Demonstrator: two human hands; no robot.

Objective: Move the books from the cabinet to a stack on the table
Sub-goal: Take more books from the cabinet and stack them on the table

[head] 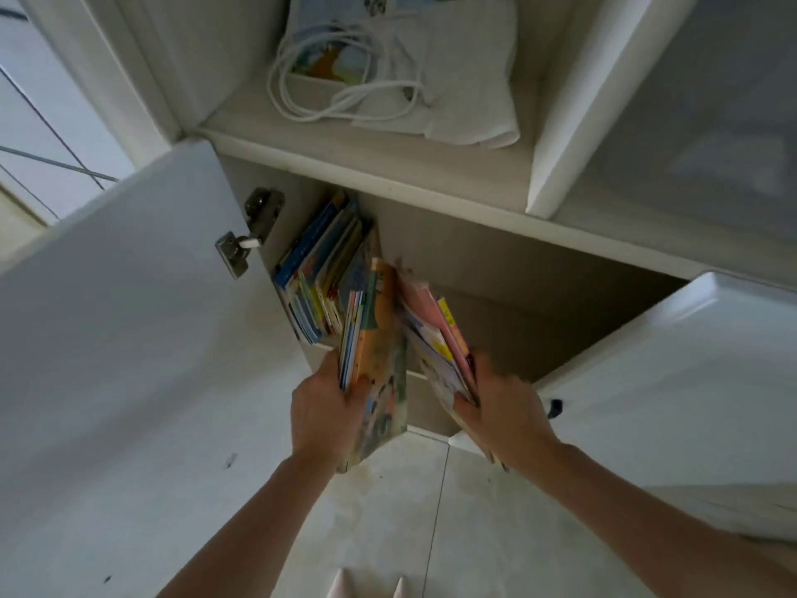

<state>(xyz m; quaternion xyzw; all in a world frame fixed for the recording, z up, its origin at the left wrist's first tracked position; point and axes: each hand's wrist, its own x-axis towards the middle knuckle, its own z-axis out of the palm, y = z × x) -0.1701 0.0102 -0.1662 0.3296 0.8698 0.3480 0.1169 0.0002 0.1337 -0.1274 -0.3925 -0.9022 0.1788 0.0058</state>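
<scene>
Colourful thin books (317, 269) stand on edge at the left side of the open lower cabinet (517, 269). My left hand (325, 407) grips a bundle of several books with an orange cover (375, 338), partly pulled out of the cabinet. To the right, my right hand (504, 407) grips a second bundle with pink and yellow covers (440, 338), tilted rightward. Both bundles hang above the floor at the cabinet's front edge. The table is not in view.
The white left cabinet door (129, 317) swings wide open with its metal hinge (252, 230); the right door (690, 381) is open too. On the shelf above lie a coiled white cable (345, 75) and a folded white cloth (470, 79). Pale floor tiles (409, 511) lie below.
</scene>
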